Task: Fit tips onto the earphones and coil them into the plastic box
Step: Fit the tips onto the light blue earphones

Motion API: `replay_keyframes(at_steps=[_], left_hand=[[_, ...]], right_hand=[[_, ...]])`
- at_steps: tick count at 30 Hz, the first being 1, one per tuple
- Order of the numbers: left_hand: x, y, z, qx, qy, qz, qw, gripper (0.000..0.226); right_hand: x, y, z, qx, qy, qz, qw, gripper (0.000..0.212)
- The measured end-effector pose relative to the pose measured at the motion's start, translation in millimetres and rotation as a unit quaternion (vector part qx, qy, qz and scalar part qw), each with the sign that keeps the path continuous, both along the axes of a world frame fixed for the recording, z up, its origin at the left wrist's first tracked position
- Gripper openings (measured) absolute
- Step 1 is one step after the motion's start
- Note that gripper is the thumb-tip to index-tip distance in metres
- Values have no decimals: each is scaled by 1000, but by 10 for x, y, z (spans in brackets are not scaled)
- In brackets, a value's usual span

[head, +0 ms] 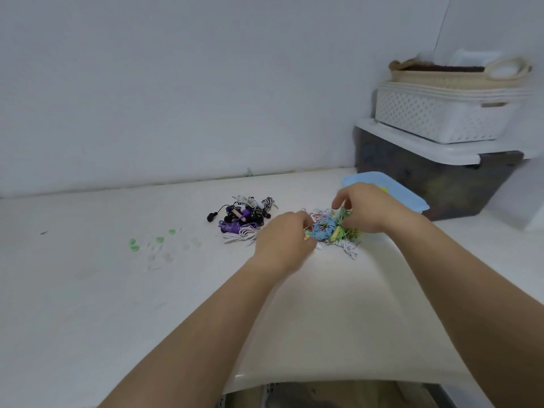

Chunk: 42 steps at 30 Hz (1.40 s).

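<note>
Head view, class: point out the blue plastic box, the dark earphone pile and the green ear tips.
blue plastic box (366, 179), head view, its far top corner.
dark earphone pile (237, 219), head view, middle of the tangle.
green ear tips (133, 242), head view, leftmost tip.

The table (88, 290) is white, the wall (176, 83) pale grey. The dark tangle (241, 219) mixes black, purple and white cords, one zebra-striped black and white. At its 3 o'clock, the bright tangle (329, 231) is blue, green, yellow and white. Tips (134, 244) at 9 o'clock are green or clear. The lid (412, 198) is light blue. At 1 o'clock: a smoky dark bin (426, 184), a white lattice-holed crate (426, 119), a beige woven basket (441, 78).
</note>
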<state>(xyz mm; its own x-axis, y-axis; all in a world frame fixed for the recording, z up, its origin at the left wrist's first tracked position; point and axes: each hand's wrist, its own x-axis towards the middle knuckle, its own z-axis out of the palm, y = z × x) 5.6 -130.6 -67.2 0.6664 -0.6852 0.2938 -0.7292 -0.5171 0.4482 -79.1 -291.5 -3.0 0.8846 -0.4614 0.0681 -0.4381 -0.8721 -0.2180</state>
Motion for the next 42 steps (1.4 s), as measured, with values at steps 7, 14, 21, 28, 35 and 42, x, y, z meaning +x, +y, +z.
replay_keyframes(at_steps=[7,14,21,28,35,42], left_hand=[[-35,-213,-52,-20,14,0,1000,23],[173,-89,85,-194,154,-5,969,9],[261,405,476,-315,230,-42,920,12],[301,962,662,-372,299,11,879,18],[338,1711,279,-236,291,78,924,16],[376,2199,-37,-86,275,109,951,12]], right_hand=[[51,35,-136,-14,-29,-4,999,24],[144,74,-199,-4,-147,18,989,43],[310,451,-17,218,-265,109,933,54],[511,965,163,313,-229,143,910,9],[637,1482,-61,353,-106,219,903,17],[794,1814,-219,358,-69,285,887,19]])
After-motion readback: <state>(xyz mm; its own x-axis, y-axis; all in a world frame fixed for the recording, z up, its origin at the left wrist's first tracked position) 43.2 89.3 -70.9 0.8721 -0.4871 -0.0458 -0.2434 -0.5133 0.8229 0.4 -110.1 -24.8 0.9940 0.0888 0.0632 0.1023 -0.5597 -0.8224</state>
